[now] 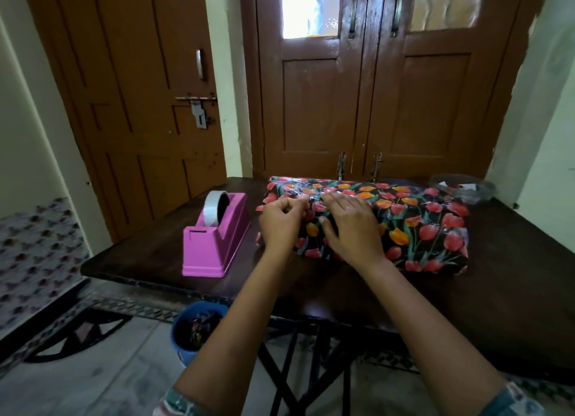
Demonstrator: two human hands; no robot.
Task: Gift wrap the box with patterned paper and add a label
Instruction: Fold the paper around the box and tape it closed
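Box (429, 235), wrapped in tulip paper (389, 204), lying right of centre on table (149, 253). Right hand (351, 225) flat on its top, fingers straight and spread, pressing paper down. Left hand (281, 219) at box's left end, fingers curled, pinching paper fold. Pink dispenser (214, 241) just left, apart.

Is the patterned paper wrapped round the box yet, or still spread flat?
Wrapped: the paper covers top and front faces; left hand pinches its left-end fold, right hand presses on top.
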